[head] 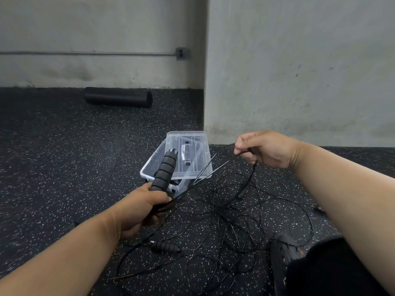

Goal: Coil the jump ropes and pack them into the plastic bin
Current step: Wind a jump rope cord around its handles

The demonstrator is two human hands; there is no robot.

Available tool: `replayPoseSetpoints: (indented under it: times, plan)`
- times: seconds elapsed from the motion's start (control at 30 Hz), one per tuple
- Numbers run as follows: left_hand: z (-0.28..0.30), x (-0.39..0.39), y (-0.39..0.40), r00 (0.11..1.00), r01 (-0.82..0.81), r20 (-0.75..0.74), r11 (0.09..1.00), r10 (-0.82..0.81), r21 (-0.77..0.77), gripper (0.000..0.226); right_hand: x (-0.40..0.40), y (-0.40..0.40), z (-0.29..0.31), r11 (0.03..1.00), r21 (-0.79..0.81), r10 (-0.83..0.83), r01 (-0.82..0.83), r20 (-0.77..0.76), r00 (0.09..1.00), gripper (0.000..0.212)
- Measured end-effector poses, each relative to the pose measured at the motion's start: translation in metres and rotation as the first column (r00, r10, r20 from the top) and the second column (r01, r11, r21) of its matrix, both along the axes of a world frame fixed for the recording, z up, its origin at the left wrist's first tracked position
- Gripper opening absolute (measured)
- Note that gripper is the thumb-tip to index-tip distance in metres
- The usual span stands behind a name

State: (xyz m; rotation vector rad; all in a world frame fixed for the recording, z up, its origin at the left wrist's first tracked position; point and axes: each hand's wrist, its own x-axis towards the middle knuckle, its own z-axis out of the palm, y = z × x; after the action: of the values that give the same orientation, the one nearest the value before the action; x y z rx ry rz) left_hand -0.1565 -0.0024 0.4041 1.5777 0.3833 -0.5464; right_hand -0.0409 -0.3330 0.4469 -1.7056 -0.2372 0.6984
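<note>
Jump ropes (230, 218) lay in a loose black tangle on the speckled rubber floor (64, 167), spread between the person's two forearms and just short of the plastic bin (149, 167). One ribbed foam handle (163, 171) stood up out of the left hand (139, 208), whose fingers were curled round its lower end along with several strands of thin cord gathered there. The right hand (263, 149) was raised nearer the wall (299, 60), pinching a stretch of the same cord, which fell away from it to the pile below. A second foam handle (166, 247) rested on the floor under the left forearm, and another, slimmer handle (242, 194) lay among the loops.

The clear bin sat beyond the tangle, with its lid (188, 154) lying askew across the top so the opening was partly covered. Something dark showed inside near the front, too unclear to name. A black foam roller (118, 97) lay along the far wall, well apart from the work, and a dark shoe (284, 255) showed at the lower right.

Coiling appeared to be under way on the first rope, with nothing yet clearly packed. The next move would likely call for bringing the pinched cord across to the left hand as another loop, keeping it free of the other ropes, which could easily snag. The lid would also need shifting aside before any coil went in.
</note>
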Motion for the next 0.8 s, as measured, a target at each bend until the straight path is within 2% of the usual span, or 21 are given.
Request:
replayPoseSetpoints:
  times: [0.1,0.17,0.27,0.33,0.43,0.53,0.7,0.8]
  plan:
    - [0.006,-0.002,0.003,0.994,0.105,0.030,0.994,-0.106,0.012,0.042,0.001,0.003,-0.006,0.995,-0.095,0.025,-0.023,0.022,0.999,0.015]
    - [0.011,-0.005,0.003,0.973,0.226,0.039,0.974,-0.226,0.014,0.042,-0.002,0.005,-0.006,0.989,-0.144,0.035,-0.025,0.071,0.997,0.018]
    - [0.015,-0.011,0.001,0.926,0.377,0.018,0.925,-0.377,-0.035,0.051,-0.009,0.012,0.001,0.941,-0.335,0.121,-0.042,0.218,0.969,0.027]
    - [0.013,-0.014,0.000,0.897,0.443,-0.005,0.897,-0.443,-0.003,0.048,-0.012,0.019,0.003,0.908,-0.418,0.163,-0.030,0.287,0.944,0.031]
    - [0.011,-0.017,-0.004,0.879,0.476,-0.045,0.879,-0.475,0.009,0.043,-0.012,0.025,0.002,0.919,-0.395,0.130,0.003,0.309,0.942,0.027]
    - [0.009,-0.017,-0.006,0.884,0.467,-0.023,0.884,-0.466,0.012,0.037,-0.010,0.024,-0.002,0.919,-0.393,0.096,0.035,0.307,0.947,0.027]
    - [0.005,-0.020,-0.006,0.892,0.449,-0.028,0.892,-0.451,-0.045,0.061,-0.008,0.024,-0.008,0.929,-0.363,0.046,0.068,0.295,0.954,0.025]
    - [0.007,-0.020,-0.008,0.900,0.434,-0.021,0.900,-0.435,-0.046,0.059,-0.005,0.024,-0.012,0.929,-0.355,0.003,0.105,0.291,0.957,0.026]
